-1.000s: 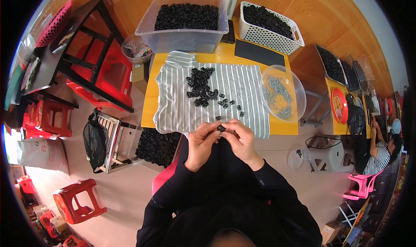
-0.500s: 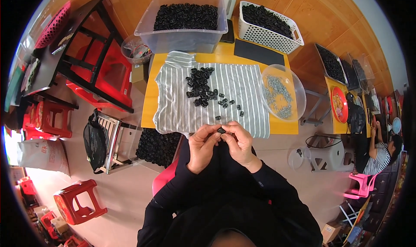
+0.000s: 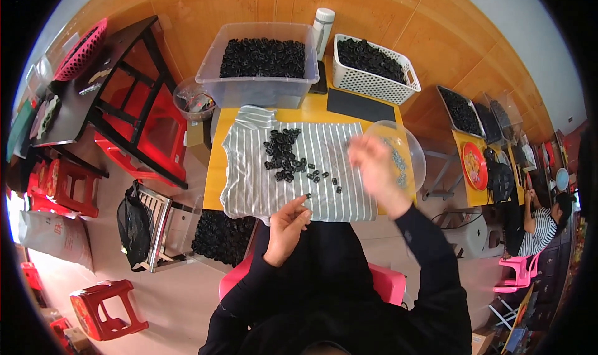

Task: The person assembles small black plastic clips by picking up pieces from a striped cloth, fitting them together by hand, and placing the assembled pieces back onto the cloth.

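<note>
My left hand [image 3: 288, 229] is at the near edge of a grey-and-white striped cloth [image 3: 249, 180]. Its index fingertip reaches a small black plastic part [image 3: 308, 196], while the thumb stays apart below; I see nothing gripped between them. My right hand [image 3: 372, 165], smeared by motion, is over the cloth's right side, beside a clear round bowl [image 3: 418, 162] of small silvery metal pieces [image 3: 398, 162]. Whether it holds anything is not visible. A heap of similar black parts [image 3: 283, 152] lies farther back on the cloth, with several loose ones to its right.
At the back of the yellow table [image 3: 215, 174] stand a clear bin [image 3: 255, 93] and a white perforated basket [image 3: 374, 86], both filled with black parts. A white bottle [image 3: 322, 28] stands between them. More parts fill a container [image 3: 221, 236] below left. Another person [image 3: 541, 224] sits far right.
My hands were together over a small black part and are now apart. The right has swung right and away toward the bowl; the left remains at the cloth's edge. The view has tilted up.
</note>
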A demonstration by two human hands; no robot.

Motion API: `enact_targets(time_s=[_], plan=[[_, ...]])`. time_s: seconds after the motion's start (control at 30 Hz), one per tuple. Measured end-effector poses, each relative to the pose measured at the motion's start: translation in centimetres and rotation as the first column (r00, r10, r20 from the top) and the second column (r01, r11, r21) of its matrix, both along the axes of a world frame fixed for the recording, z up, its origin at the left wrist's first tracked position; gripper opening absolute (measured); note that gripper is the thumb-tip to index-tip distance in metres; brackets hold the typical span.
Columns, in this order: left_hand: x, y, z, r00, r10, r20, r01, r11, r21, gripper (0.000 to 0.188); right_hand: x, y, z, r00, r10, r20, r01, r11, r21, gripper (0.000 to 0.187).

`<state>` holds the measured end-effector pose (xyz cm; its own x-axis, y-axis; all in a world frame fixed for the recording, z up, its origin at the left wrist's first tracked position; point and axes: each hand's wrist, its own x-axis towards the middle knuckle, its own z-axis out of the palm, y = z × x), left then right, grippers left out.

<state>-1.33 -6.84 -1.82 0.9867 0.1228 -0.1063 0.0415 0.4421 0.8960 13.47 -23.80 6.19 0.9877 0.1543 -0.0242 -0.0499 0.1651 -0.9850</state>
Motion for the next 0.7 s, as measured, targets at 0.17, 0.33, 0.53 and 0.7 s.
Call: enact_targets(time_s=[0.17,0.33,0.53,0.7], plan=[[0.1,0.8,-0.3,0.997,0.027,-0.071,-0.025,0.999,0.020,0.029,11.4,0.1,7.2,0.979,-0.195,0.055,0.183,0.967,0.175,0.020],[0.6,0.5,-0.3,0.989,0.085,-0.119,-0.078,0.995,0.066,0.025,7.4,2.8,-1.9,0.900,0.285,0.331,-0.137,0.904,-0.406,0.016],[0.5,0.7,-0.5,0.990,0.056,-0.130,-0.041,0.992,0.117,0.024,1.5,8.7,-5.8,0.547,0.697,0.464,0.043,0.531,-0.846,0.024],[0.3,0.7,-0.7,0.986,0.072,-0.152,-0.059,0.994,0.088,0.023,-0.3,7.9,-6.2,0.490,0.730,0.476,0.001,0.546,-0.838,0.023]])
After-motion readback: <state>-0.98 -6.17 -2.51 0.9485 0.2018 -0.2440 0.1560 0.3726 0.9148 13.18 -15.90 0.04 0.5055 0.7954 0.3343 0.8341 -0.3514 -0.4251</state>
